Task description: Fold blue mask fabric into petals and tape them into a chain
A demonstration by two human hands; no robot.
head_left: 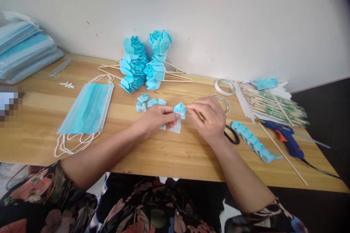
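My left hand (157,117) and my right hand (209,116) meet over the middle of the wooden table (153,156). Both pinch a small folded piece of blue mask fabric (180,110), the left from below, the right at its right tip. A white strip of it (176,127) hangs under my left fingers. Three small folded blue pieces (149,102) lie just behind my left hand. Black scissors (232,135) lie partly under my right wrist.
Blue fabric roses on wooden sticks (144,63) lie at the back. Flat masks (89,107) sit left, a mask stack (24,52) far left. Right: tape rolls (224,86), skewer packs (273,103), a pleated blue strip (253,141), a blue glue gun (286,136), a loose skewer (284,154).
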